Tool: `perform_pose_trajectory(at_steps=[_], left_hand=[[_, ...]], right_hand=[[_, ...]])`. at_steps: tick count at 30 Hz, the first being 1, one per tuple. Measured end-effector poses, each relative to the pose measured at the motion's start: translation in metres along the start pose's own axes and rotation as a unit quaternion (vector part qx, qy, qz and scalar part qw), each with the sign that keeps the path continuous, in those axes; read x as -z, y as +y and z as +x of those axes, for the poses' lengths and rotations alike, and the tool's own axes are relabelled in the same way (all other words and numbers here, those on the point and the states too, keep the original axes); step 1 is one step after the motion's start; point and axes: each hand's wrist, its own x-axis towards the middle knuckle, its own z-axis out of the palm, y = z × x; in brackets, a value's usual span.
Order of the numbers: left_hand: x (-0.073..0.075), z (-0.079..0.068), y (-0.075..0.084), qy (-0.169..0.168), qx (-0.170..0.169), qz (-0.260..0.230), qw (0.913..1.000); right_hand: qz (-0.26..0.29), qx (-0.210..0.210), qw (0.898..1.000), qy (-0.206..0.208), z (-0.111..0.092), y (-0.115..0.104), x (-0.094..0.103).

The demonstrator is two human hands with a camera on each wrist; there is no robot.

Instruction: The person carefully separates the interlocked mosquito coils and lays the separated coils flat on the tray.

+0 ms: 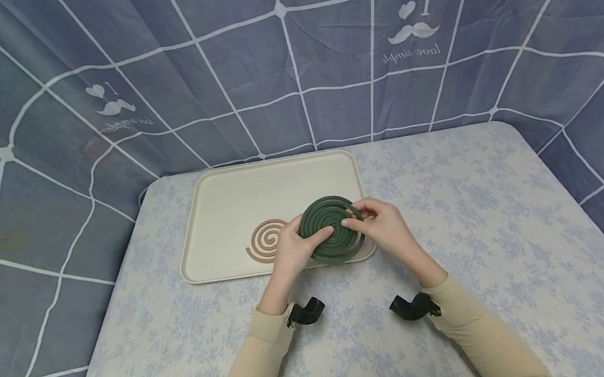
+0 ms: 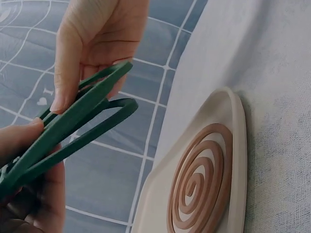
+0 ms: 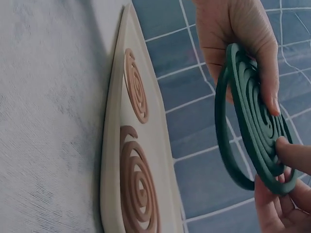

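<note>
Both hands hold a green mosquito coil [image 1: 334, 248] raised over the near right corner of a cream tray [image 1: 274, 179]. My left hand [image 1: 292, 247] grips its left side, thumb on the face. On the opposite side, my right hand [image 1: 387, 226] pinches the coil between thumb and fingers. An outer turn of the green spiral stands apart from the rest in both wrist views. Below lies a brown mosquito coil [image 1: 257, 241] on the tray, partly covered by the left hand. The right wrist view shows a second brown coil [image 3: 137, 87] there, hidden from the head view.
The tray has a raised rim and lies on a table [image 1: 473, 208] with a pale blue floral cover. Blue-grey checked curtains [image 1: 332, 46] hang behind and at both sides. Each wrist bears a black camera mount [image 1: 305, 312] at the sleeve.
</note>
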Motion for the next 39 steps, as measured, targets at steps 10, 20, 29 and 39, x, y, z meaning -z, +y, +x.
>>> perform_pose_trajectory(at_steps=[10,20,29,39], left_hand=[[-0.0020,0.0013,-0.0033,-0.004,0.017,-0.013,0.9998],[-0.0030,0.0003,0.0001,0.038,0.026,-0.063,0.9970],[0.0024,0.0008,0.0032,-0.037,-0.007,0.025,0.9990],[-0.0031,-0.0002,-0.0021,0.026,0.016,-0.038,0.9988]], right_hand=[[-0.027,0.019,0.999,0.010,0.0026,-0.0001,-0.0001],[0.049,-0.012,0.999,-0.012,0.0052,0.0007,-0.0007],[-0.015,0.064,0.997,-0.026,0.0040,-0.0029,0.0014],[0.043,0.007,0.999,-0.017,0.0033,-0.0043,-0.0016]])
